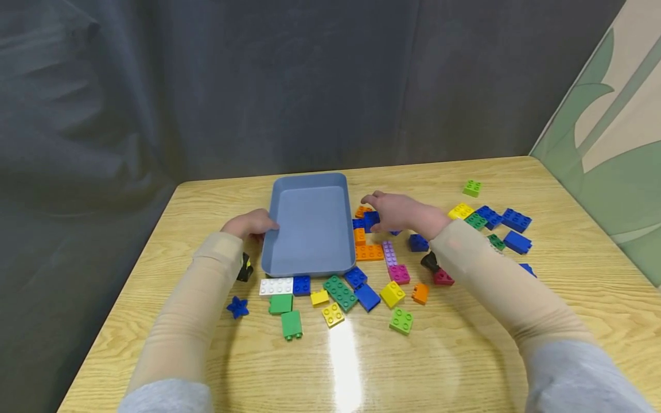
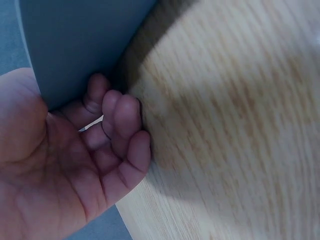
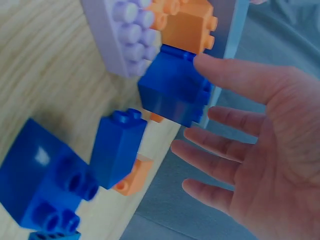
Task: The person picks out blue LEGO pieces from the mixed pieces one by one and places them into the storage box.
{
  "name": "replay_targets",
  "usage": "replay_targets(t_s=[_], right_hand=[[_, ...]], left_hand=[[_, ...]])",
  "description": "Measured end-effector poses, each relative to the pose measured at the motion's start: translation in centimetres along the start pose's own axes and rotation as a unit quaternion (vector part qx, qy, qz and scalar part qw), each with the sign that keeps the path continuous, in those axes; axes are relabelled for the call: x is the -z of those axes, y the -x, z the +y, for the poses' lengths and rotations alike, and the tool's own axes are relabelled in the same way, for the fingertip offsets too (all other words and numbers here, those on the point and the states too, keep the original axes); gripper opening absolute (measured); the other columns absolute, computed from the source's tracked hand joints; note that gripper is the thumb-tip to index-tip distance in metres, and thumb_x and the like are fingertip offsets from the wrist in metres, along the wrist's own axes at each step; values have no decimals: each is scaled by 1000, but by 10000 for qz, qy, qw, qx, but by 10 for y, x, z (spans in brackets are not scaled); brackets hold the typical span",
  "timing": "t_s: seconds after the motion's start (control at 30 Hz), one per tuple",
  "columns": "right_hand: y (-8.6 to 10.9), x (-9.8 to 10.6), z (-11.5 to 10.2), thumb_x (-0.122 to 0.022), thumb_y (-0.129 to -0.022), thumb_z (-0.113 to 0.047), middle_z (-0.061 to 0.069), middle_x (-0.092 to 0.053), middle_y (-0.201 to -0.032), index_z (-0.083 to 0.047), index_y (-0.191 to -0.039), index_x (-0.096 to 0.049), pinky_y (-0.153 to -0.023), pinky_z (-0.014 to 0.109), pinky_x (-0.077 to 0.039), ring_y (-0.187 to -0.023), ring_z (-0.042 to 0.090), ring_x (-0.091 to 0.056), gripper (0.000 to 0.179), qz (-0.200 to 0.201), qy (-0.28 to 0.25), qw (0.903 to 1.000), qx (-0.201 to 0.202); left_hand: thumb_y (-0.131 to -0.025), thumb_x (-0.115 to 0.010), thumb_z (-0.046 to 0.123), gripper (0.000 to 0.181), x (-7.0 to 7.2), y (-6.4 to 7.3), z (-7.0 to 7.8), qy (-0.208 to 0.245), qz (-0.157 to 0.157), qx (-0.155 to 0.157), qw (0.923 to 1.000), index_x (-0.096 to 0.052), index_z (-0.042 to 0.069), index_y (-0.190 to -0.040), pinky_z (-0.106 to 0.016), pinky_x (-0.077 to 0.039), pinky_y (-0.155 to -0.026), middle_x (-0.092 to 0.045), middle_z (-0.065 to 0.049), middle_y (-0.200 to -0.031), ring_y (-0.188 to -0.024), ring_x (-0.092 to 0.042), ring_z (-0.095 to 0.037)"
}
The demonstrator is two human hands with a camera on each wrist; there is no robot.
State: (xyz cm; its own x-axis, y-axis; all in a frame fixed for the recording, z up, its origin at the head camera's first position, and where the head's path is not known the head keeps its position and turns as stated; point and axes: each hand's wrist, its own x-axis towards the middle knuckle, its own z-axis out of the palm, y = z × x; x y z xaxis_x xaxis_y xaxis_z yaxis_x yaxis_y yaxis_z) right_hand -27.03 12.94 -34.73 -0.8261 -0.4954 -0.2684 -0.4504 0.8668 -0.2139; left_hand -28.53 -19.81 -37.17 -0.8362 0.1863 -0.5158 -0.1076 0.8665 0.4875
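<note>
A grey-blue tray (image 1: pixel 312 223) with nothing in it lies on the table. At its left side my left hand (image 1: pixel 253 223) pinches the wall, thumb over the rim and fingers curled outside, as the left wrist view shows with the tray wall (image 2: pixel 75 45) above the fingers. To the right of the tray, my right hand (image 1: pixel 397 212) reaches over a group of toy bricks with its fingers spread. In the right wrist view its thumb is at a blue brick (image 3: pixel 172 85); whether they touch I cannot tell. Orange bricks (image 1: pixel 369 252) and a lilac brick (image 1: pixel 389 253) lie close by.
Below the tray are a white brick (image 1: pixel 276 286), green bricks (image 1: pixel 291 324) and a yellow brick (image 1: pixel 392 294). A blue star (image 1: pixel 237 307) lies near the left forearm. More blue bricks (image 1: pixel 516 220) are scattered at right. A dark curtain (image 1: pixel 310 86) hangs behind the table.
</note>
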Motion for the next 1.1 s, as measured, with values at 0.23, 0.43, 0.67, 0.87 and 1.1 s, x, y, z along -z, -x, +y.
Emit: replay_targets(t_s=[0.23,0.43,0.67,0.87,1.1], right_hand=[[-6,-6,1,-76,-86,-19,16,-54,-127,-5,-134,-51,-94,45,-46,-105,30,-56,57,59,133,9999,39],[-8,-8,0,-75,-86,-18,15,-58,-123,-3,-131,-53,-94,44,-46,-103,29,-58,52,83,228,9997,52],[-10,-4,0,-75,-86,-17,15,-58,-121,-3,-129,-54,-92,43,-47,-100,28,-58,49,102,203,9997,90],[-11,13,1,-75,-86,-17,17,-59,-116,-1,-123,-56,-89,43,-49,-94,29,-59,45,319,424,9984,198],[-18,42,-3,-74,-87,-18,17,-58,-115,-1,-125,-55,-88,43,-48,-94,30,-58,46,615,536,9964,226]], left_hand=[[-96,-48,15,23,0,-1,1,-68,51,-15,10000,-57,-6,-95,-31,-46,-61,-55,-9,-73,-62,-53,-19],[-96,-48,15,22,-2,-2,0,-50,82,-9,10000,-56,-5,-94,-31,-45,-62,-54,-9,-73,-62,-52,-19],[-96,-48,15,22,-2,-1,-1,-94,135,-13,9999,-55,-6,-96,-31,-44,-61,-54,-9,-74,-62,-52,-19],[-98,-48,15,24,-2,-1,0,-73,150,11,9999,-56,-7,-100,-31,-45,-61,-55,-10,-76,-63,-52,-19],[-97,-48,14,24,-3,-3,0,-52,177,-64,9998,-56,-8,-100,-29,-45,-59,-55,-10,-75,-61,-52,-18]])
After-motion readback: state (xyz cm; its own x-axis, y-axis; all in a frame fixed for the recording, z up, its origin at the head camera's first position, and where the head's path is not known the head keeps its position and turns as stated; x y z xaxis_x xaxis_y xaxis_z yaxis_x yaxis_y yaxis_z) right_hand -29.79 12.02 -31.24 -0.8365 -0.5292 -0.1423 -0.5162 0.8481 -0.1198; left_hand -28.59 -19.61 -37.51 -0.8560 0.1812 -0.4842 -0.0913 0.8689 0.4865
